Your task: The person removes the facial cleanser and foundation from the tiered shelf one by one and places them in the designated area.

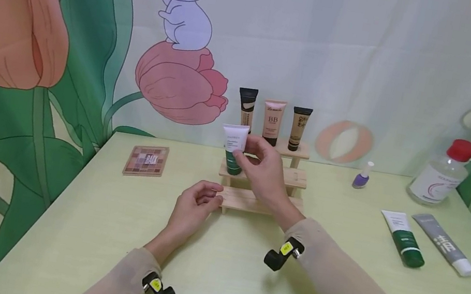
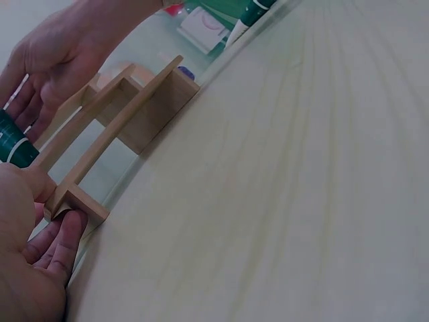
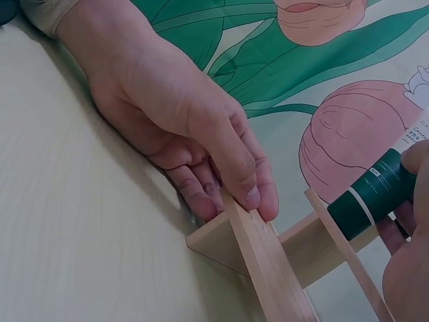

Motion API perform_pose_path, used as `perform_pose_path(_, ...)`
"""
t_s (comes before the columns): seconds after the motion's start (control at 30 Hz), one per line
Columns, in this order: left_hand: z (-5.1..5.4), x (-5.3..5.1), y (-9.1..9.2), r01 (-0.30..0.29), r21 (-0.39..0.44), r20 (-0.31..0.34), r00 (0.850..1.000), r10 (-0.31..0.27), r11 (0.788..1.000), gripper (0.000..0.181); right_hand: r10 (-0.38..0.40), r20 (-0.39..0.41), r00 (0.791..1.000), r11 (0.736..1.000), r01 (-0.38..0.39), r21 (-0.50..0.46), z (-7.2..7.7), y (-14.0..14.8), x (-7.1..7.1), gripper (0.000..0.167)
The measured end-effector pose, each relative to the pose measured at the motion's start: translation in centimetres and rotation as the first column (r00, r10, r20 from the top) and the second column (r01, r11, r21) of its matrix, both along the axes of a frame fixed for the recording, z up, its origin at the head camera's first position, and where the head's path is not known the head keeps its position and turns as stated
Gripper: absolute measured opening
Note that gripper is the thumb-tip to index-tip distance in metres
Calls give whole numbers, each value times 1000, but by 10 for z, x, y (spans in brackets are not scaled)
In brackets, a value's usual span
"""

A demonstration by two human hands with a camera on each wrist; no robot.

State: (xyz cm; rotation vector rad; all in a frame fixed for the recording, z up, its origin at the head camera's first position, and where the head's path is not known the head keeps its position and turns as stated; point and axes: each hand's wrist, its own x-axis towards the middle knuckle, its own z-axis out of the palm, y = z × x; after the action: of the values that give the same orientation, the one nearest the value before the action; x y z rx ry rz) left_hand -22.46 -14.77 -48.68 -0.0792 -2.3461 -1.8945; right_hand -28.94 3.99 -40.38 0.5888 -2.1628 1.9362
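A small three-step wooden rack (image 1: 249,201) stands mid-table near the back. My right hand (image 1: 270,173) pinches a white-and-green squeeze tube (image 1: 236,139) upright by its side, its green cap at the left end of the middle step. In the right wrist view the cap of this tube (image 3: 375,188) is close against that step; whether it bears full weight is unclear. My left hand (image 1: 194,207) holds the left end of the lowest step, thumb above and fingers curled beneath, as the left wrist view shows. A black tube (image 1: 247,104), pink BB tube (image 1: 272,122) and gold-and-black tube (image 1: 298,129) stand on the top step.
An eyeshadow palette (image 1: 146,160) lies left of the rack. To the right are a purple nail polish bottle (image 1: 361,175), a clear red-capped bottle (image 1: 438,177), another white-and-green tube (image 1: 403,240) and a grey tube (image 1: 443,244). A printed curtain (image 1: 284,29) hangs behind the table.
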Motion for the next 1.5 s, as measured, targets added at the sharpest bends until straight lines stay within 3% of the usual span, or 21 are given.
perform_pose_path(0.4,0,0,2,-9,-11,-2,1000,9,1000,21,-6,9,1000,1000,6,-11,6,8,4,35)
perform_pose_path(0.77,0,0,1,-10,-18,8,1000,10,1000,21,-16,-28,999,1000,15,-27,26,38,17,34)
perform_pose_path(1.07,2,-1,0,-1,-14,-4,1000,1,1000,20,-78,-96,992,997,79,2,38,77,24,35)
perform_pose_path(1.27,1,-2,-1,-1,-9,-4,1000,1,1000,20,-129,-96,987,991,131,20,38,109,29,35)
perform_pose_path(1.5,-1,-1,0,-12,-10,5,1000,12,1000,20,-229,-107,968,967,238,90,37,149,38,39)
